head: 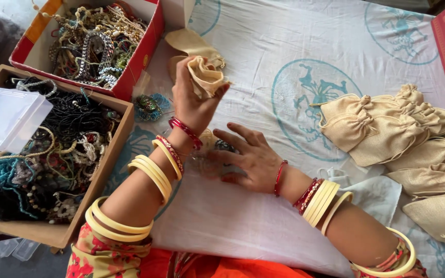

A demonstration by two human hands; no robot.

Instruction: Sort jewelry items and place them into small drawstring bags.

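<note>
Our left hand (194, 100) is raised over the white cloth (263, 221), grip closed on a small beige pouch (205, 76). Our right hand (248, 157) lies flat on the cloth, grip open, fingers spread over a small clear packet (207, 163). A pile of beige pouches (413, 149) lies to the right, well apart. Two boxes of tangled jewellery, red (145, 46) and brown (112, 154), sit left.
</note>
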